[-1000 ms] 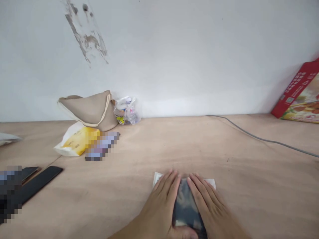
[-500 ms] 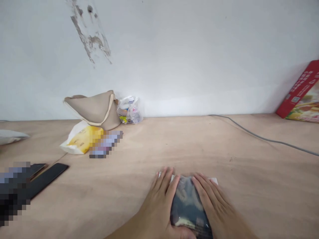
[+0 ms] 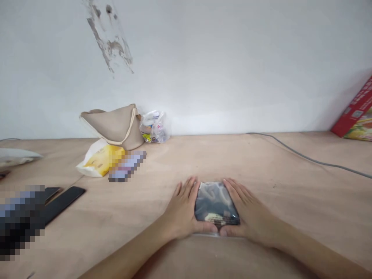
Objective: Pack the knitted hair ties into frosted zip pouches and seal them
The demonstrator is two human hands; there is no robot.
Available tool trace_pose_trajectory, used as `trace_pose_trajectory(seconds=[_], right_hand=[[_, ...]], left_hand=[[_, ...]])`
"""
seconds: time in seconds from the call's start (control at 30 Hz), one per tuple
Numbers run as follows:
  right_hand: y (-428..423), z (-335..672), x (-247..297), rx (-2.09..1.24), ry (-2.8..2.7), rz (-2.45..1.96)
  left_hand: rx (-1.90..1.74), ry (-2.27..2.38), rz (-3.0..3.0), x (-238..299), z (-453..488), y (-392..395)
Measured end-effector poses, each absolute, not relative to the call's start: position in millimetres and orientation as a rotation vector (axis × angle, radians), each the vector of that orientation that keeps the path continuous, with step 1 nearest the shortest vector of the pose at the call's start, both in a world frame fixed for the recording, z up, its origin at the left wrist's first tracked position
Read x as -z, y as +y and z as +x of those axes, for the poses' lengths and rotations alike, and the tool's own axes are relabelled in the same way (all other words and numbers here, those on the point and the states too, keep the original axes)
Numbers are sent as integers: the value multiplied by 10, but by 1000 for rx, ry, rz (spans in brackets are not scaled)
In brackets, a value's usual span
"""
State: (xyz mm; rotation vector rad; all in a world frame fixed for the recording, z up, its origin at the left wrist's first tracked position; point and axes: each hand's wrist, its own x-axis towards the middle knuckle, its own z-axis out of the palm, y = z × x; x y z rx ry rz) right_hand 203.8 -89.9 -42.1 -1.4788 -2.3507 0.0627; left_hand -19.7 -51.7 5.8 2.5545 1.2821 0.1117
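A dark, flat package in clear, shiny plastic wrapping (image 3: 215, 203) lies on the wooden tabletop (image 3: 200, 159), with small pale print near its front edge. My left hand (image 3: 182, 209) rests flat along its left side, fingers stretched forward and thumb across the front edge. On the opposite side, my right hand (image 3: 249, 209) lies flat too, its thumb pointing in toward the left one. Both palms cover the package's side margins. What is inside the wrapping I cannot make out.
Against the wall stand a beige bag (image 3: 112, 122) and a clear plastic bag of items (image 3: 154, 126). A yellow-white tissue pack (image 3: 101, 158) and a blurred phone-like slab (image 3: 128, 166) lie in front. Dark flat objects (image 3: 64, 203) sit left; a grey cable (image 3: 302, 155) and red box (image 3: 356, 112) right.
Both hands and the package have moved farther from me toward the wall, so the package's front edge and both thumbs now show. The camera view has shifted slightly.
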Motion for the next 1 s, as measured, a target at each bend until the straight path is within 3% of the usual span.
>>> trace_pose_trajectory(seconds=[0.27, 0.37, 0.43, 0.5, 0.63, 0.77, 1.0], right_hand=[[-987, 2448, 453, -3, -2346, -1442], [-1173, 2678, 474, -84, -2092, -1541], [-1307, 2755, 477, -267, -1886, -1579], [-1405, 2744, 471, -496, -1751, -1540], [-1424, 2568, 438, -850, -1606, -1449], [-1348, 2433, 373, -1065, -1432, -1436], [-1150, 2336, 369, -1046, -1275, -1435]], left_hand=[[-53, 1323, 2522, -61, -456, -522], [-389, 1351, 2586, 7, -611, -623], [-877, 1362, 2683, 60, -621, -764], [-1172, 1091, 2829, 101, -491, -935], [-1027, 515, 3106, 135, 114, -1139], [-1434, 454, 3216, 153, 651, -1075], [-1525, 521, 3199, 228, 812, -1046]])
